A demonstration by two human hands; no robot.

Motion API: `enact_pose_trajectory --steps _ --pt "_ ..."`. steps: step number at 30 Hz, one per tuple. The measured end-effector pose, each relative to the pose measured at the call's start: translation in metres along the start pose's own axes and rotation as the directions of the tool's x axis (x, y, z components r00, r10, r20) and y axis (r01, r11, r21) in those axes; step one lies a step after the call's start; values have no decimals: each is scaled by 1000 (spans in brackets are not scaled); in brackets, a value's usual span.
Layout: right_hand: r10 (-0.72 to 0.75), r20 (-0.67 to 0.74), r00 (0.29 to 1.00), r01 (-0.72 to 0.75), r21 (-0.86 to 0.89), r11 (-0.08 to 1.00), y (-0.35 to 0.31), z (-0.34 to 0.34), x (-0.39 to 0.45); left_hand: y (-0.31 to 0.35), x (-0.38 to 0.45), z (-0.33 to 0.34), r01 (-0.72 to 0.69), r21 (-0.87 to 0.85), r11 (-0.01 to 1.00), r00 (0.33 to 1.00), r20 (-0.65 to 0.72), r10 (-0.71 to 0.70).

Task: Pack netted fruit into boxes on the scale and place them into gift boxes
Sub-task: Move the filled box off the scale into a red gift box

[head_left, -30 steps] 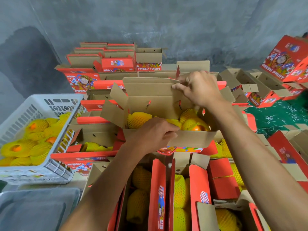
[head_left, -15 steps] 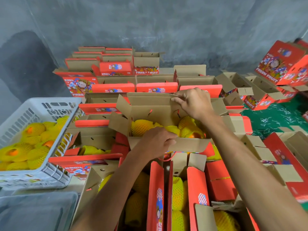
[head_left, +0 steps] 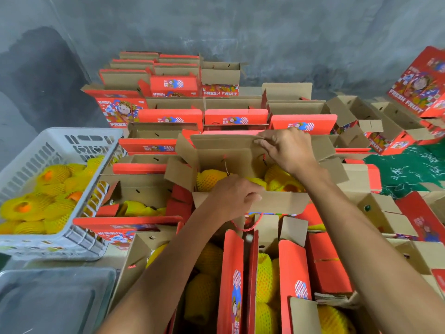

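Two hands on gift box (head_left: pixel 231 160) | left hand (head_left: pixel 234 197) fingers grip near flap | right hand (head_left: pixel 287 150) fingers pinch far flap

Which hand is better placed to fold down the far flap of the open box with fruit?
Probably the right hand: it already pinches the far flap of the open box. The left hand grips the near flap, steadying the box over the netted fruit.

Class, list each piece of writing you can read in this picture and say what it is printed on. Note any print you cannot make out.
"FRESH FRUIT": front of a back-row red gift box.
"FRESH FRUIT": tilted red gift box at upper right.
"FRES", rest hidden: left red gift box with a cartoon figure.
Small print on the red lid strips: too blurred to read.
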State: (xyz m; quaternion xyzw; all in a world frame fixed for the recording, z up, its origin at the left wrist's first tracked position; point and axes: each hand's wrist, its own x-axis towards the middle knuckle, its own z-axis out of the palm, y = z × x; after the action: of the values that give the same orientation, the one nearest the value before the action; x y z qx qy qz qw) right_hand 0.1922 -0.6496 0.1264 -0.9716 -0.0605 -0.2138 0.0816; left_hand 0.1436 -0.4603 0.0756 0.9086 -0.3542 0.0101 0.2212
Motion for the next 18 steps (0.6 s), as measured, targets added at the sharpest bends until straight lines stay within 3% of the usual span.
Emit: enact_pose_trajectory --steps 13,16,18 --pt "65 63 996 -68 37 997 0 25 -6 -12 8 8 98 -47 994 991 99 -93" --pt "70 46 996 -70 -4 998 1 27 -1 -13 -1 10 108 -283 953 994 23 -105" --pt "78 54 995 -77 -29 997 0 27 1 -9 -16 12 84 -467 880 978 -131 -163"
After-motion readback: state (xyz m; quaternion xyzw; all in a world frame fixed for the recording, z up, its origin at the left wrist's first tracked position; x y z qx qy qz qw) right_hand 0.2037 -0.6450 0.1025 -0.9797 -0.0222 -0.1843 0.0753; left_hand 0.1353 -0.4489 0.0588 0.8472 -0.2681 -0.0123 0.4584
